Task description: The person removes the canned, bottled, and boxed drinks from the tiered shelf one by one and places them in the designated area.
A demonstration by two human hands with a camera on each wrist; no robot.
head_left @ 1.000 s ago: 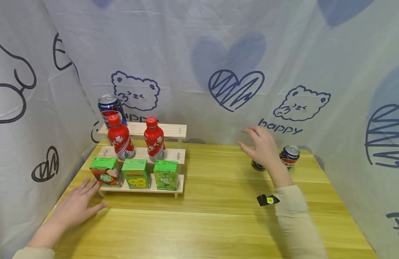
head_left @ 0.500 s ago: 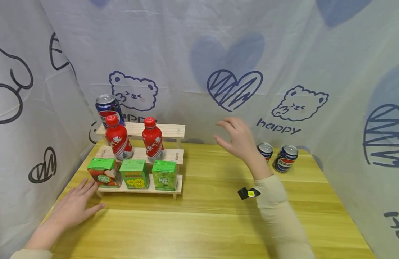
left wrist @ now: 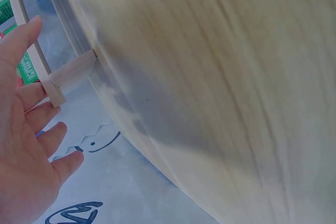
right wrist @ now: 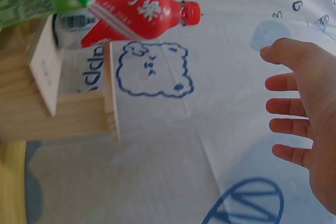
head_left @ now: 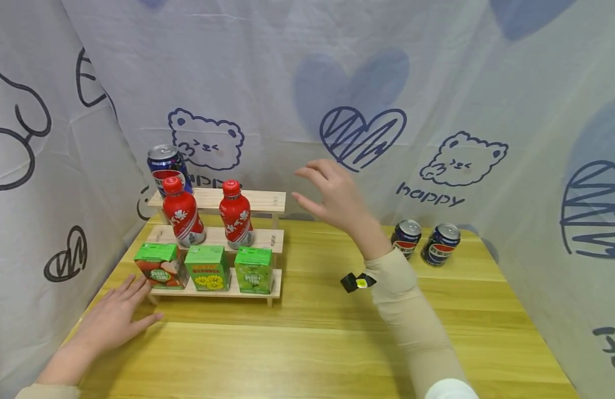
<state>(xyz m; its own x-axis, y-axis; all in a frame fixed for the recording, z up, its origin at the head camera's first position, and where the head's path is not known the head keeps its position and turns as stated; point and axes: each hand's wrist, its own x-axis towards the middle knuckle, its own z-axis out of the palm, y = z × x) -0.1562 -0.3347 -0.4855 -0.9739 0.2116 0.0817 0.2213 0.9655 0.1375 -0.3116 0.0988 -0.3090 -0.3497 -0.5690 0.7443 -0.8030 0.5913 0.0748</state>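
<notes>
My left hand (head_left: 115,316) lies with fingers extended at the left front corner of a three-tier wooden shelf (head_left: 237,200). In the left wrist view, its fingers (left wrist: 42,116) meet the end of the lowest tier. Up in the air, to the right of the top tier, is my right hand (head_left: 332,194), holding nothing, its fingers and thumb spread apart. A Pepsi can (head_left: 163,166) stands at the top tier's left. Two red bottles, one left (head_left: 179,213) and one right (head_left: 235,216), are on the middle tier. Three green-topped juice boxes (head_left: 208,271) line the bottom tier.
Two more Pepsi cans, one (head_left: 406,241) beside the other (head_left: 441,245), stand upright at the back right of the wooden table (head_left: 307,354). A printed cloth (head_left: 357,66) hangs behind the table and along both sides.
My right hand has moved left and up from the cans toward the shelf, uncovering both cans. The left hand stays by the shelf corner.
</notes>
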